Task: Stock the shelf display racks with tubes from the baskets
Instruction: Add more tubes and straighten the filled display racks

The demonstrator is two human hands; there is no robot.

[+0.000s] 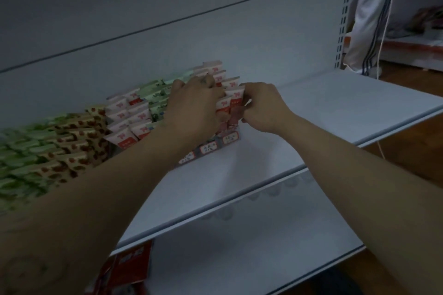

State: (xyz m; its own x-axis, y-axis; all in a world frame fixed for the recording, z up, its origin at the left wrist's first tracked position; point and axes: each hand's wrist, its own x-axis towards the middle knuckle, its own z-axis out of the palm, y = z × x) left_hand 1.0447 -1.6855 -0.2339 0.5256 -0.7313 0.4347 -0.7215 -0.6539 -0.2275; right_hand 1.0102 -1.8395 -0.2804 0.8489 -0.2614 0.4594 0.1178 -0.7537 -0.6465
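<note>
A stepped display rack [208, 147] with labelled front stands on the white shelf [323, 112], filled with rows of white-and-red tubes [231, 84]. My left hand [194, 103] reaches over the rack, its fingers curled among the red tubes in the right-hand column. My right hand [261, 105] pinches a white-and-red tube [236, 100] at the rack's right edge, next to my left fingers. Left of this rack stand more white-and-red tubes [124, 115], green tubes [155, 93] and red-spotted tubes [79, 148]. Which tube my left fingers hold is hidden.
The shelf's right half is bare white surface up to the slotted upright [345, 14]. A lower white shelf [263, 235] carries red packets [129, 268] at its left. Beyond the upright hangs a white garment with blue stripes [374, 19] above a wooden floor.
</note>
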